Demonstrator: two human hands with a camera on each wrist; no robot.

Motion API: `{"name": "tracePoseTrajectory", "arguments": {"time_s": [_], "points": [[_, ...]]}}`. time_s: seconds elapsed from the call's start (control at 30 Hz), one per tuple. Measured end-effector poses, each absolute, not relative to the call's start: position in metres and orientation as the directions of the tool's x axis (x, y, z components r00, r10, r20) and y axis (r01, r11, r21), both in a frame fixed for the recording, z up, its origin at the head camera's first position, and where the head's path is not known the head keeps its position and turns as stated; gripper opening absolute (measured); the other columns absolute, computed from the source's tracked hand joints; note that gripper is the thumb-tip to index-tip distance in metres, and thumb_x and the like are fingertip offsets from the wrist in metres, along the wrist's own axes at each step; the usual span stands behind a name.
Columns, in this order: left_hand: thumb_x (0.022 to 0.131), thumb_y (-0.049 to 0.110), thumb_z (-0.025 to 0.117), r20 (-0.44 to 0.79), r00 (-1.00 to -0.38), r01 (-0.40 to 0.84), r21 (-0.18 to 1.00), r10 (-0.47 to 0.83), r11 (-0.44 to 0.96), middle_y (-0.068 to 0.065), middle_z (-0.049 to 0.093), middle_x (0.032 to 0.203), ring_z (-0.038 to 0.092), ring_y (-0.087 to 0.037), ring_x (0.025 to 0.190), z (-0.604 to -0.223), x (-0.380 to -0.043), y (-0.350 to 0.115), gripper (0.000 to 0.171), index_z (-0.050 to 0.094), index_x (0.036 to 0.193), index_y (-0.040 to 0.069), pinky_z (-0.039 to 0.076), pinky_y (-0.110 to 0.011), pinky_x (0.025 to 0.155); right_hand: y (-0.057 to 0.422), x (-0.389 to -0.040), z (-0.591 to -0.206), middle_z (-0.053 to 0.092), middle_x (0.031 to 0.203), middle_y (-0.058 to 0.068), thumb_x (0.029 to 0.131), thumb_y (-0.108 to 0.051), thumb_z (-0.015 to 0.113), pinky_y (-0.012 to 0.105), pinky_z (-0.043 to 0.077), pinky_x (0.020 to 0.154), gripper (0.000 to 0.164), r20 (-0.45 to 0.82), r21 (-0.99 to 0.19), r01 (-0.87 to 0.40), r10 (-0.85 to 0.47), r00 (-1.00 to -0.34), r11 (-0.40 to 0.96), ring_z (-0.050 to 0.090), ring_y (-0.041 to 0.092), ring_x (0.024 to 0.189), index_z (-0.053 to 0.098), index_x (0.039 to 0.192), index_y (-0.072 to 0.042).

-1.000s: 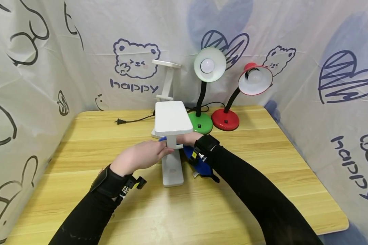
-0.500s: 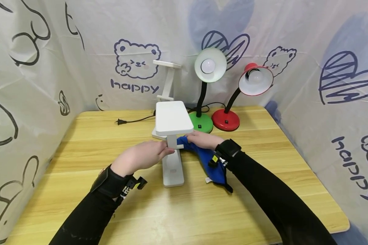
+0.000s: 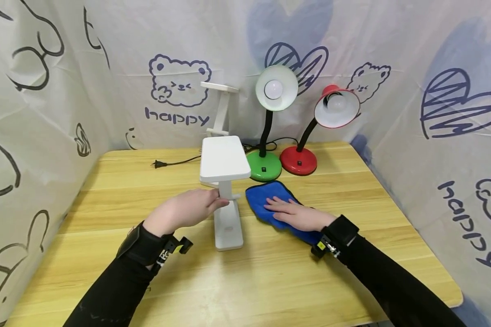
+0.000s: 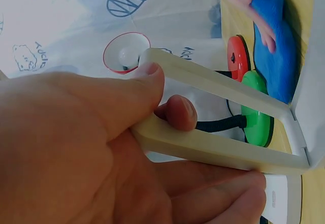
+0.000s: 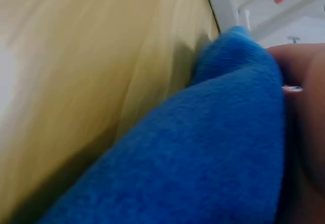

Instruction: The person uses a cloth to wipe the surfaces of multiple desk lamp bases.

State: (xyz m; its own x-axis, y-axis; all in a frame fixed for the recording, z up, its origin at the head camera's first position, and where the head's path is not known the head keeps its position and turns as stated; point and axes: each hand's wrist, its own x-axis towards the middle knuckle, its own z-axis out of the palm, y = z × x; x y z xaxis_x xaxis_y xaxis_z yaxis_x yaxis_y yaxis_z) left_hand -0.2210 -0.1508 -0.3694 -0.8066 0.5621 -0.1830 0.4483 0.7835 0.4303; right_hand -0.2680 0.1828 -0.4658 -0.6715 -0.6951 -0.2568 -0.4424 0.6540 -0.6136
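A white folding desk lamp (image 3: 225, 181) stands mid-table with its flat head raised. My left hand (image 3: 186, 211) grips its upright arm (image 4: 218, 112), thumb and fingers curled round it. A blue cloth (image 3: 270, 200) lies flat on the table right of the lamp's base. My right hand (image 3: 296, 213) rests on the cloth with its fingers straight, palm down. The right wrist view is filled by the blue cloth (image 5: 203, 153) against the wooden table (image 5: 76, 82).
A green gooseneck lamp (image 3: 270, 118) and a red one (image 3: 319, 131) stand behind the cloth. Another white lamp (image 3: 221, 109) stands at the back wall. A black plug and cord (image 3: 167, 162) lie at the back left. Printed fabric walls enclose the table (image 3: 106, 272).
My right hand has drawn the blue cloth out from behind the lamp, to the right, and laid it flat. My left hand has kept its hold on the lamp.
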Motion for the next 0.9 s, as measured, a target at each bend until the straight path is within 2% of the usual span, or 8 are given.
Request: {"name": "tracePoseTrajectory", "arguments": {"time_s": [0.17, 0.33, 0.5, 0.73, 0.9], "points": [[0.104, 0.041, 0.039, -0.182, -0.818, 0.434, 0.426, 0.545, 0.794, -0.002, 0.057, 0.081, 0.052, -0.013, 0.07, -0.369, -0.218, -0.158, 0.033, 0.057, 0.104, 0.014, 0.045, -0.031, 0.066, 0.213, -0.265, -0.472, 0.021, 0.16, -0.003, 0.102, -0.052, 0.035, 0.055, 0.001, 0.117, 0.055, -0.21, -0.607, -0.408, -0.633, -0.745, 0.682, 0.006, 0.023, 0.15, 0.038, 0.149, -0.024], [0.105, 0.041, 0.037, -0.184, -0.824, 0.422, 0.43, 0.535, 0.798, -0.002, 0.061, 0.09, 0.055, -0.013, 0.077, -0.368, -0.216, -0.164, 0.033, 0.057, 0.105, 0.015, 0.048, -0.034, 0.074, 0.239, -0.259, -0.479, 0.019, 0.161, 0.001, 0.101, -0.056, 0.034, 0.062, 0.003, 0.114, 0.059, -0.171, -0.523, -0.387, -0.538, -0.826, 0.76, 0.006, 0.027, 0.15, 0.034, 0.15, -0.023], [0.105, 0.042, 0.036, -0.173, -0.835, 0.409, 0.438, 0.522, 0.801, -0.001, 0.06, 0.088, 0.054, -0.013, 0.075, -0.369, -0.215, -0.169, 0.034, 0.058, 0.103, 0.015, 0.045, -0.032, 0.07, 0.253, -0.254, -0.487, 0.017, 0.161, 0.006, 0.103, -0.053, 0.031, 0.063, 0.003, 0.113, 0.058, -0.115, -0.471, -0.367, -0.469, -0.876, 0.802, 0.007, 0.03, 0.15, 0.031, 0.152, -0.021], [0.104, 0.043, 0.038, -0.143, -0.866, 0.37, 0.459, 0.479, 0.807, -0.001, 0.059, 0.085, 0.053, -0.013, 0.073, -0.371, -0.214, -0.181, 0.035, 0.058, 0.101, 0.015, 0.045, -0.032, 0.068, 0.255, -0.252, -0.491, 0.017, 0.161, 0.006, 0.104, -0.05, 0.028, 0.064, 0.001, 0.112, 0.056, -0.092, -0.483, -0.344, -0.438, -0.895, 0.805, 0.006, 0.031, 0.15, 0.031, 0.152, -0.02], [0.104, 0.043, 0.039, -0.158, -0.874, 0.344, 0.466, 0.459, 0.815, 0.002, 0.063, 0.09, 0.055, -0.012, 0.074, -0.371, -0.213, -0.209, 0.036, 0.062, 0.098, 0.016, 0.046, -0.031, 0.068, 0.253, -0.251, -0.491, 0.016, 0.161, 0.007, 0.104, -0.05, 0.029, 0.064, 0.001, 0.112, 0.057, -0.094, -0.465, -0.351, -0.44, -0.893, 0.813, 0.006, 0.032, 0.15, 0.03, 0.152, -0.019]]}}
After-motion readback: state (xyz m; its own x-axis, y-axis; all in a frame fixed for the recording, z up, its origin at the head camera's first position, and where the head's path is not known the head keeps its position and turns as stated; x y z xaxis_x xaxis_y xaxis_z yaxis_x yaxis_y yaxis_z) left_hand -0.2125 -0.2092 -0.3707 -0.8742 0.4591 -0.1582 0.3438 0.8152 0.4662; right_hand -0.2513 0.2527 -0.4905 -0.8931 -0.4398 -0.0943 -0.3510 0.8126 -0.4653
